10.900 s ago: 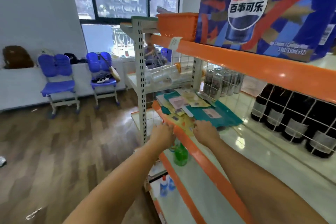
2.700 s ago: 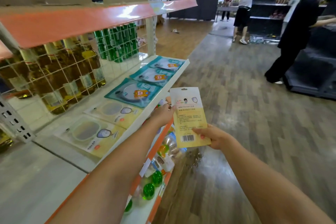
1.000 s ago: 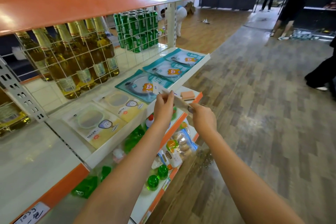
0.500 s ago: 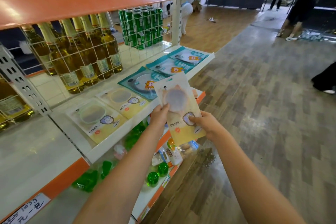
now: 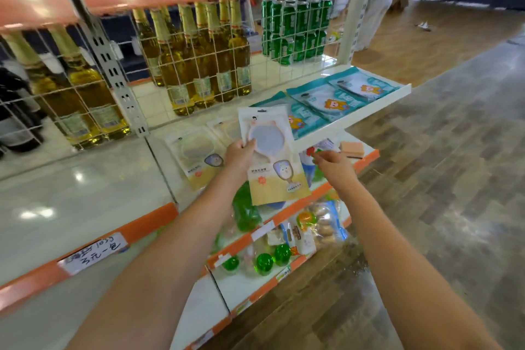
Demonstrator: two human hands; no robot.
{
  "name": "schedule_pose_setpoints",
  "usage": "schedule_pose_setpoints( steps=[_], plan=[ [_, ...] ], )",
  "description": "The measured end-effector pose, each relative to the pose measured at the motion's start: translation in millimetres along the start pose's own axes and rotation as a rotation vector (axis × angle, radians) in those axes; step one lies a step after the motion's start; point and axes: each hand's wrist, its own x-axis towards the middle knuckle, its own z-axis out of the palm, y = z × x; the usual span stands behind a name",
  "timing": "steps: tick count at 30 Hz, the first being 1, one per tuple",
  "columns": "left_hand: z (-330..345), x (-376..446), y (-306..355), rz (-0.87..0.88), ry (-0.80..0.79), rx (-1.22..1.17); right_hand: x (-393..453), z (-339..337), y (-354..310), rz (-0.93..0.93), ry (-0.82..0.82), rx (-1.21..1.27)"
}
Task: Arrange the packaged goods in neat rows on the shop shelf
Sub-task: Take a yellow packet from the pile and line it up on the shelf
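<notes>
Cream packet: a flat cream-and-yellow plastic packet with a round grey window point(image 5: 272, 156) is up in front of you, tilted, above the front edge of the white shop shelf point(image 5: 352, 119).
Your left hand: your left hand point(image 5: 238, 155) pinches the packet's left edge, thumb on its face.
Your right hand: your right hand point(image 5: 331, 162) is just right of the packet, apart from it, fingers loosely curled and holding nothing.
Shelf row: a matching cream packet point(image 5: 196, 156) lies flat on the shelf beside your left hand; teal packets with a cartoon bear point(image 5: 329, 101) lie farther right.
Behind the wire grid: amber glass bottles point(image 5: 204, 60) and green cans point(image 5: 295, 28).
</notes>
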Motion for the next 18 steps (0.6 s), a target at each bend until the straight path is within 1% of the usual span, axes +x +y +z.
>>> schedule_pose_setpoints(
  steps=[4,7,10,14,18],
  plan=[
    [-34,-6,-7,-0.051,0.109,0.003,6,32,-19,-0.172,-0.095,-0.292],
    [-62,-6,-14,-0.054,0.207,0.018,10,60,-30,-0.295,-0.144,-0.445],
    [-91,-3,-17,-0.060,0.270,0.017,12,88,-44,-0.400,-0.166,-0.520],
    [-131,9,-18,-0.085,0.331,0.002,12,121,-66,-0.527,-0.185,-0.552],
    [-171,23,-18,-0.055,0.380,-0.027,17,151,-98,-0.570,-0.180,-0.621]
  ],
)
